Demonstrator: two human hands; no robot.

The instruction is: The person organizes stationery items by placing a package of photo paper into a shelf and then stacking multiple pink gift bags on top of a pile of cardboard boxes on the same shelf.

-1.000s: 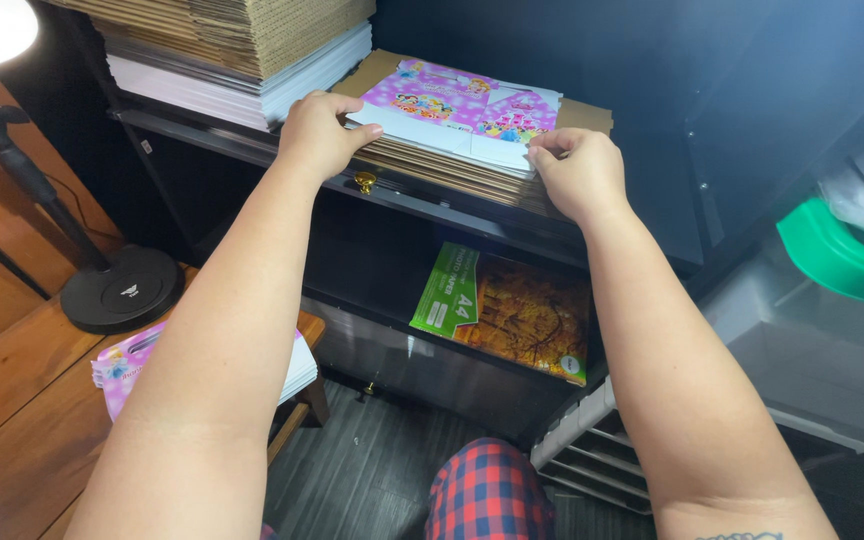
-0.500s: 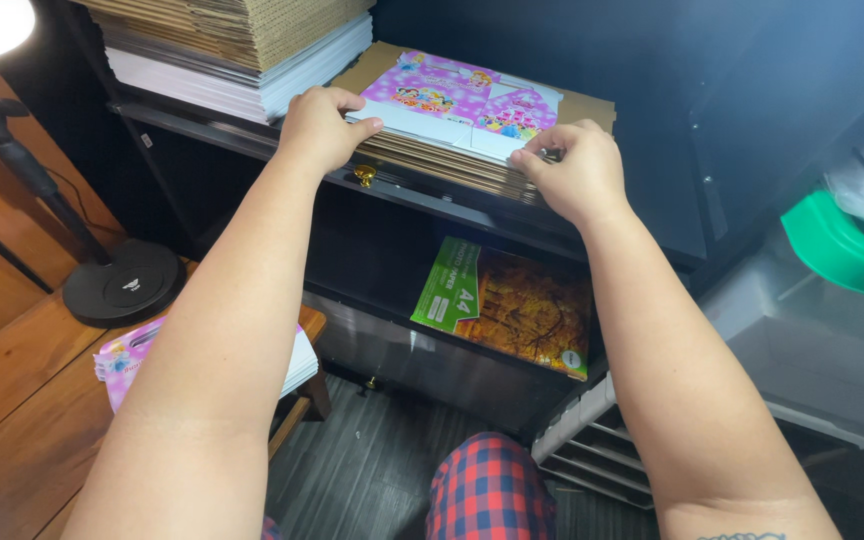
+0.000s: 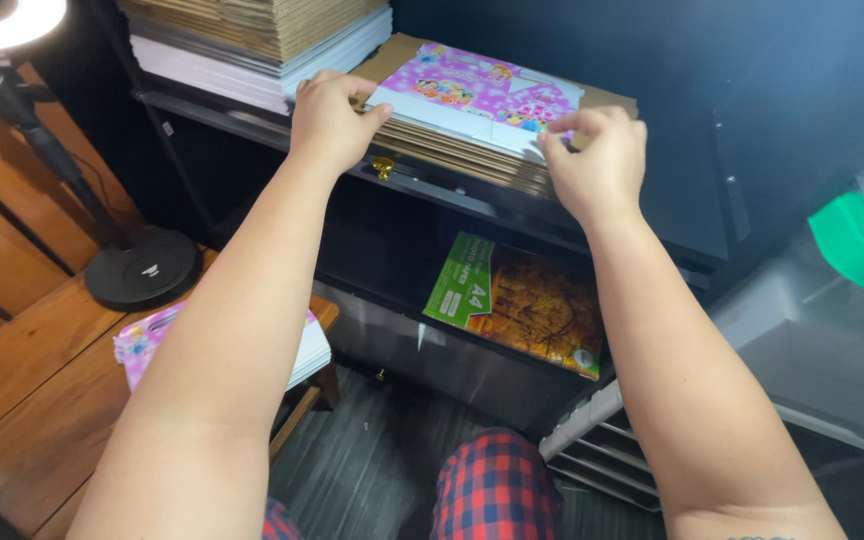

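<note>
A flat pink printed cardboard sheet [image 3: 477,92] lies on top of a stack of brown cardboard sheets [image 3: 452,150] on a dark shelf. My left hand [image 3: 330,118] pinches the sheet's near left edge. My right hand [image 3: 597,160] pinches its near right corner, fingers curled on the edge. Both forearms reach forward from below.
A taller pile of cardboard and white sheets [image 3: 252,45] stands left of the stack. A paper ream pack [image 3: 517,300] lies on the lower shelf. A lamp stand base [image 3: 142,268] sits on the wooden table, with pink sheets [image 3: 147,340] near it. Grey drawers [image 3: 612,440] stand at the right.
Both hands have slid slightly along the pink sheet's near edge and tightened their pinch. The sheet stays on the stack.
</note>
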